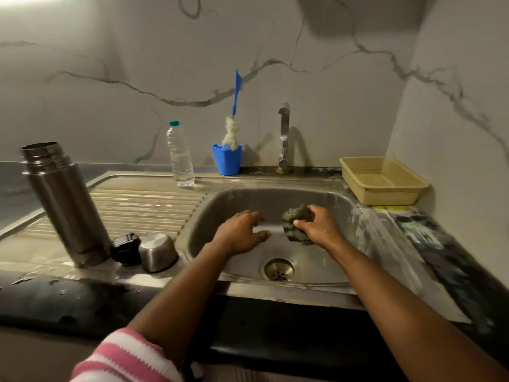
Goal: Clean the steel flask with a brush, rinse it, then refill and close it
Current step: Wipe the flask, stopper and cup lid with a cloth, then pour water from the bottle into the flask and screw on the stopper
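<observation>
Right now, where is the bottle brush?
Standing in the blue cup at the back of the sink, the bottle brush sits between water bottle and tap.

Both hands over sink (pixel 325 194). Right hand (pixel 321 227) grips grey-green scrubber (pixel 296 221); left hand (pixel 242 234) beside it, fingers loosely spread, holding nothing. Open flask (pixel 64 205) upright on drainboard (pixel 143 205); black stopper (pixel 126 248) and steel cap (pixel 157 252) by its base. Brush (pixel 233 125) stands in blue cup (pixel 227 159), between bottle (pixel 179 155) and tap (pixel 283 136).

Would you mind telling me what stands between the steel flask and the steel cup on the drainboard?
In the head view, a black stopper stands between the flask and cup.
</observation>
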